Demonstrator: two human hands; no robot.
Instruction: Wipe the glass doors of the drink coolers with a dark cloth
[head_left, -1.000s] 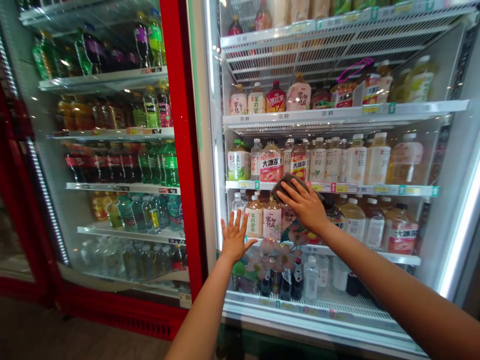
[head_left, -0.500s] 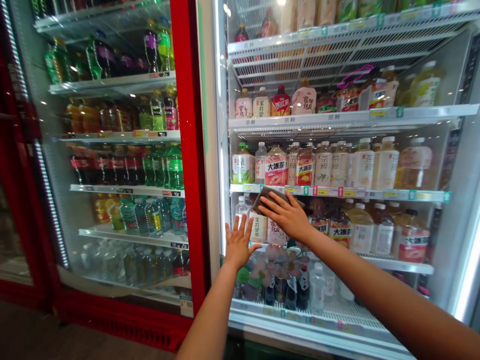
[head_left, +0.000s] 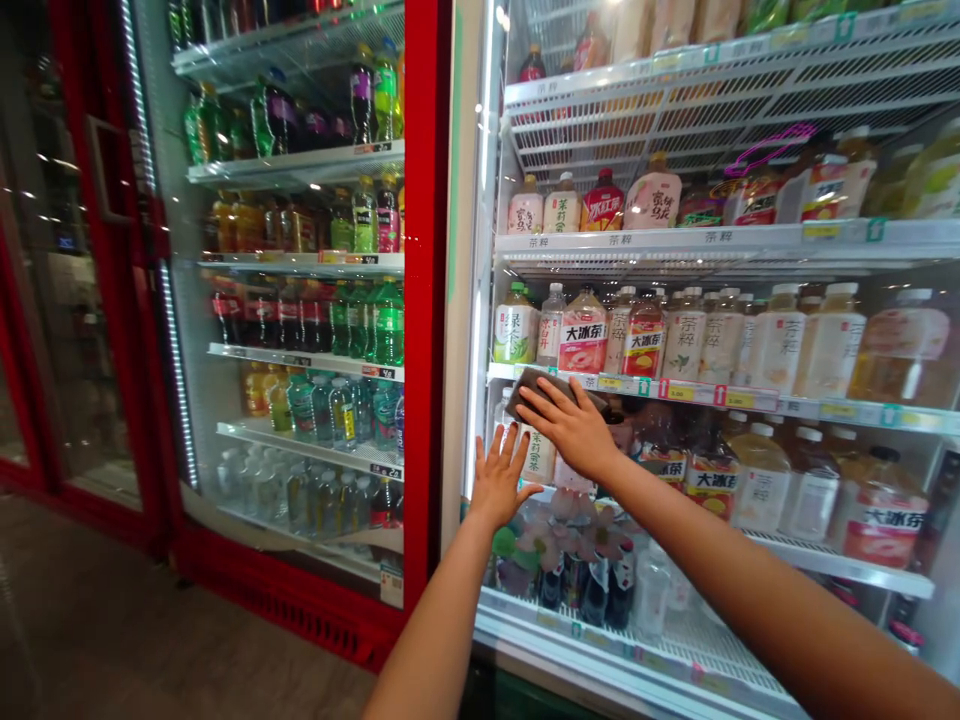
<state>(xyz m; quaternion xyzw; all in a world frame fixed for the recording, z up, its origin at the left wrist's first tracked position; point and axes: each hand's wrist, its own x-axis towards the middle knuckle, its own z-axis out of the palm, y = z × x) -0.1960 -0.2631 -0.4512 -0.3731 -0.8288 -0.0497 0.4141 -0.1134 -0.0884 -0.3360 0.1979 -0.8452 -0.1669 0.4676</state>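
My right hand point(head_left: 571, 428) lies with its fingers spread over a dark grey-brown folded cloth point(head_left: 529, 390), pressing it to the glass door of the right-hand drinks fridge. Just below and to the left, my left hand point(head_left: 499, 485) rests flat against the same glass with fingers apart, holding nothing. Behind the glass near the cloth are a peach iced tea bottle point(head_left: 583, 335) and a green tea bottle point(head_left: 514, 328). A pale flower decal point(head_left: 540, 540) shows below my hands. My right palm hides part of the cloth.
On the left stands another fridge with a red frame point(head_left: 428, 300) and shelves of soda and water bottles. A further red-framed door with a handle point(head_left: 109, 170) is at the far left. Brown floor point(head_left: 187, 640) shows below. Shelf price strips point(head_left: 675, 392) run across the right fridge.
My view has turned left, so both fridges sit further right in it. Against the shelves, my right hand and the cloth have slid a little left; my left hand stays spread.
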